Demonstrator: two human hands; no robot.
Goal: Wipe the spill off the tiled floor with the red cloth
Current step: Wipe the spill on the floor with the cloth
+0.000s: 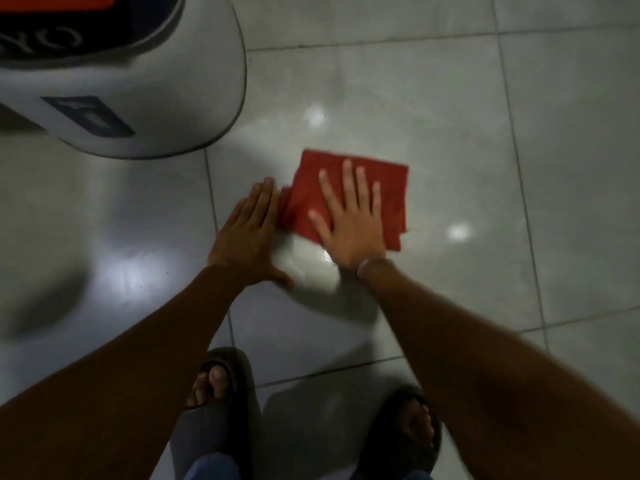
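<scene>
A folded red cloth (388, 188) lies flat on the grey tiled floor (519, 133) in the middle of the view. My right hand (349, 223) presses down on it, palm flat and fingers spread. My left hand (247, 233) rests flat on the tile just left of the cloth, fingertips touching its left edge. A wet, shiny patch of spill (311, 268) shows on the tile between my two wrists, just below the cloth.
A large white rounded appliance (145, 98) with dark labels stands on the floor at the upper left. My two feet in dark slippers (221, 386) (408, 427) are at the bottom. Bright light reflections dot the tiles.
</scene>
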